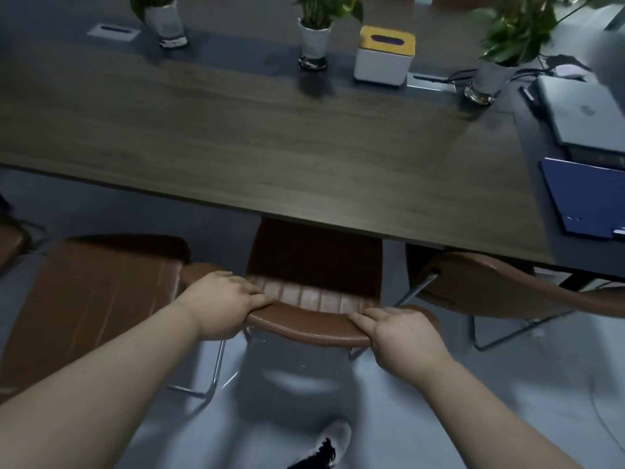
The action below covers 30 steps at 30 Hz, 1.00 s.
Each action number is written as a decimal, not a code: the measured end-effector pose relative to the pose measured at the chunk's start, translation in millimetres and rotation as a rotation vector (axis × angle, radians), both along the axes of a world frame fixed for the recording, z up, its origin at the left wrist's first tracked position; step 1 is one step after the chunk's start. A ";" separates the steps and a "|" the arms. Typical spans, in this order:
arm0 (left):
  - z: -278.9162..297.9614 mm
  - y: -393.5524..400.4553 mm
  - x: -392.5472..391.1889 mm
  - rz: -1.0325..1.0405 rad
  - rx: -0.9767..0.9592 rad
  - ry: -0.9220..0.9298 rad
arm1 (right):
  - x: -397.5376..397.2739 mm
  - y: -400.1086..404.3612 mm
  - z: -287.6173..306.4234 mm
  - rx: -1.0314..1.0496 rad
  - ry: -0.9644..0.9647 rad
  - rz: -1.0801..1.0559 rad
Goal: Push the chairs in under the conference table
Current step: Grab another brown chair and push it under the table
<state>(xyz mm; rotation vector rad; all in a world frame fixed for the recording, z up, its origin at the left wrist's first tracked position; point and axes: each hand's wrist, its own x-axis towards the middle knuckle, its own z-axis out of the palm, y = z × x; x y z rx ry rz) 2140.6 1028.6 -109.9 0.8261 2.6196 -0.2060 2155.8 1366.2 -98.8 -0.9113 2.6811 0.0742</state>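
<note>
Head view, middle chair: the brown chair [313,265] stands square to the conference table [270,147], the front of its seat already under the table edge, its backrest top rail nearest the person.
Left hand: the left hand [223,304] is clamped on the left end of the top rail, fingers curled over the front of the backrest, thumb side toward the centre.
Right hand: the right hand [402,330] grips the right end of the same rail, its fingers wrapped over the top edge.
Neighbour on the left: a second brown chair [98,299] stands well out from the table, its seat fully in the open; I judge it not yet pushed in.
Neighbour on the right: a third chair [490,286] sits angled, its backrest close under the table edge.
Tabletop: three potted plants, of which the middle plant [316,32] stands beside a yellow-lidded tissue box [385,55]; a closed laptop [581,110] and a blue folder [588,198] lie at the right.
Step in hand: sliding the middle chair forward, roughly halfway home by my reckoning.
Doing it well: push evenly with both hands so the chair runs straight between its neighbours; keep the force low and level so the sled legs glide rather than tip; stop when the backrest nears the table edge, minding the fingers curled over the front.
</note>
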 end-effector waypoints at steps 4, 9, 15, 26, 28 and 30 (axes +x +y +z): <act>3.9 11.9 -40.4 -0.043 0.026 0.028 | -42.7 14.1 -5.6 -0.064 0.073 0.045; 4.1 13.0 -74.8 -0.051 -0.017 0.136 | -80.3 14.5 -9.7 -0.036 0.142 0.037; 8.1 11.9 -111.9 -0.062 -0.031 0.178 | -117.3 10.5 -9.8 -0.004 0.114 -0.004; -1.6 -1.2 -133.6 -0.034 -0.009 0.178 | -143.9 4.2 -9.3 -0.056 0.110 0.087; -2.0 -0.4 -134.3 -0.030 -0.017 0.161 | -144.3 2.7 -9.7 -0.032 0.111 0.081; -0.2 3.2 -133.2 -0.007 -0.053 0.143 | -144.1 -1.1 -6.6 0.083 0.072 0.057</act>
